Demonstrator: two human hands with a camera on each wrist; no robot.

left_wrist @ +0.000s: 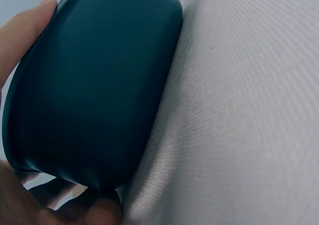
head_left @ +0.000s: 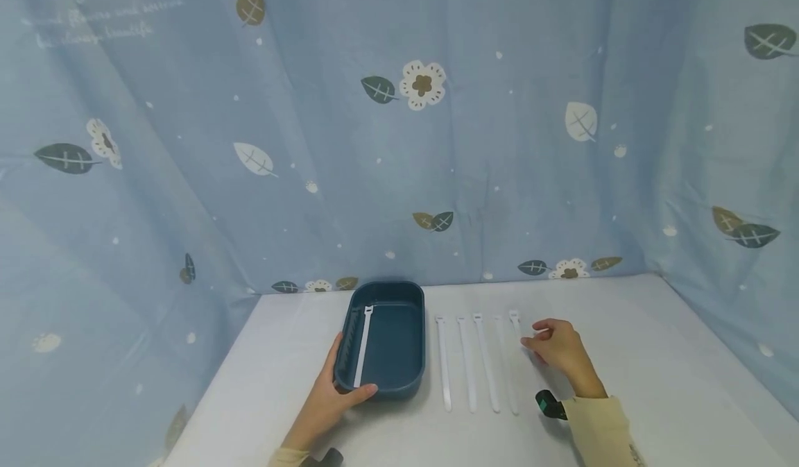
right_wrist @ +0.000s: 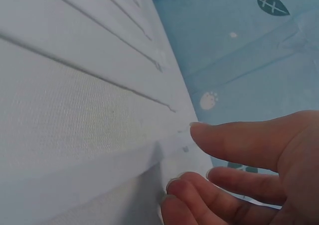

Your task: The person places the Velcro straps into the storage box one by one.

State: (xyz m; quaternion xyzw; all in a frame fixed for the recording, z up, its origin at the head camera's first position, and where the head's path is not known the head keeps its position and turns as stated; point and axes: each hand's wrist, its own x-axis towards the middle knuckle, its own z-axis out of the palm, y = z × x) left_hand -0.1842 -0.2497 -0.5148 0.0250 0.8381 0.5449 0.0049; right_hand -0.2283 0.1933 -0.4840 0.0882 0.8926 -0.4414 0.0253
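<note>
A dark blue rectangular basin [head_left: 393, 345] stands on the white table with one white slotted cable strap [head_left: 363, 349] lying lengthwise inside it. My left hand [head_left: 324, 404] grips the basin's near left corner, thumb over the near rim and fingers along the left side. Right of the basin lie several similar white straps [head_left: 444, 363], roughly parallel, slotted heads at the far end. Beside the rightmost strap [head_left: 514, 316] is my right hand [head_left: 558, 347]. Its thumb and fingers [right_wrist: 229, 140] are loosely bent and apart in the right wrist view, with a strap [right_wrist: 99, 175] just beyond them.
A blue curtain [head_left: 499, 141] with leaf and flower prints hangs behind and along both sides of the table [head_left: 649, 356]. A dark wrist device [head_left: 551, 404] is at the right sleeve [head_left: 599, 429]. The basin's far end is close to the curtain.
</note>
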